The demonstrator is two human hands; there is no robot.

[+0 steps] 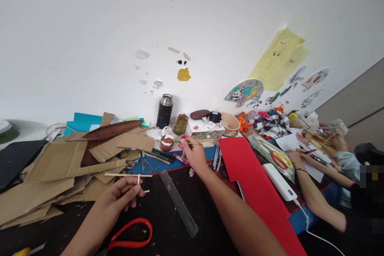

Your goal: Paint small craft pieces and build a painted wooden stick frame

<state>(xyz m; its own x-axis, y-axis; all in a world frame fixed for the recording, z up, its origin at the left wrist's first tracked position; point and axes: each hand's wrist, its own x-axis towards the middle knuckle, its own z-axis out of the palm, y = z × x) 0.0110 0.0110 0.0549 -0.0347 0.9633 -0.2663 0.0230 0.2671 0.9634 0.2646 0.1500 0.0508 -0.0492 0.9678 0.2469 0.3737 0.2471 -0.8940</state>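
My left hand point(118, 200) pinches a small piece made of thin pale wooden sticks point(120, 175), with one long stick lying crosswise. In my right hand point(194, 156) is a thin green-handled brush point(193, 143), held between thumb and fingers. Its far end reaches to a small open jar point(167, 143) with brown and white stuff at its mouth; whether the tip touches the contents I cannot tell. A clear ruler point(179, 204) lies on the dark table between my hands. Red-handled scissors point(132, 234) lie below my left hand, their blades out of view.
Cut cardboard point(54, 168) is heaped on the left. A black flask point(165, 112) and a greenish jar point(181, 124) stand by the wall. Right of my arm lie a red sheet point(255, 184) and a white power strip point(279, 182). Other people's hands point(297, 160) work at far right.
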